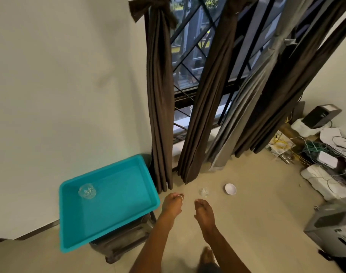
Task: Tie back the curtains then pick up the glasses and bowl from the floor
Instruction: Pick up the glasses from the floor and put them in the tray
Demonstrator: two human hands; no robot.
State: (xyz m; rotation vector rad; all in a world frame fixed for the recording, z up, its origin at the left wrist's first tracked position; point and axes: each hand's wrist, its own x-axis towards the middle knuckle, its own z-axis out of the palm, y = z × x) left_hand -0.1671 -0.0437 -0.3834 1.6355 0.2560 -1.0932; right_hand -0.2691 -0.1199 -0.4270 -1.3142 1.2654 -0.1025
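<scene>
Several dark brown curtains point(160, 99) hang gathered in bundles before the window, the left one tied with a bow near the top. A clear glass point(204, 192) and a small white bowl point(230, 188) sit on the floor below them. Another clear glass point(87, 191) lies inside the teal tub point(128, 219) on a stool. My left hand point(173, 202) hovers just right of the tub, fingers loosely curled, holding nothing. My right hand point(203, 210) reaches out just short of the floor glass, fingers extended and empty.
The tub rests on a dark stool point(121, 243) against the white wall. At the right, a pile of cables and boxes point(313, 152) and a grey machine point(333, 229) crowd the floor. A foot point(207, 255) shows at the bottom.
</scene>
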